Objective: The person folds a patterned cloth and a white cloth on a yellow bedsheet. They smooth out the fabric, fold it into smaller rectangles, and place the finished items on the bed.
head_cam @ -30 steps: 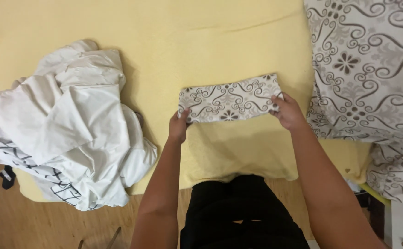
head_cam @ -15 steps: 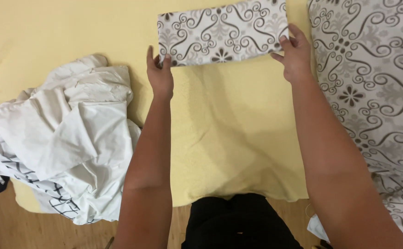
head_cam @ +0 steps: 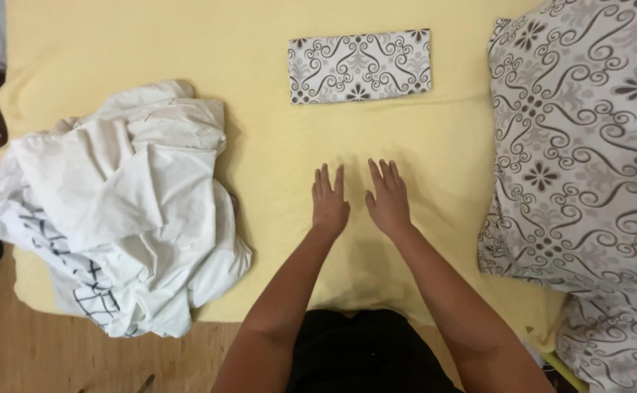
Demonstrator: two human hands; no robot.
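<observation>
Left hand (head_cam: 330, 202), right hand (head_cam: 388, 198) flat on yellow sheet (head_cam: 275, 145), patterned duvet (head_cam: 588, 167) cut off.

Bed sheet (head_cam: 275, 175): was yellow cloth, matt, soft, lightly creased.
Folded cloth (head_cam: 360, 65): was smooth printed fabric, matt.
White laundry pile (head_cam: 115, 211): was crumpled cotton-like cloth.
Floor (head_cam: 13, 349): was wood, faintly glossy.

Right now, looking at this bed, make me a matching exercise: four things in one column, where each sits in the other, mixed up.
1. folded cloth
2. white pile
3. patterned bedding
4. hands: left hand, right hand

A. right edge of the bed
B. flat on the yellow sheet, middle
C. left side of the bed
D. far side, apart from the hands

Pairs: 1-D, 2-C, 3-A, 4-B
</observation>
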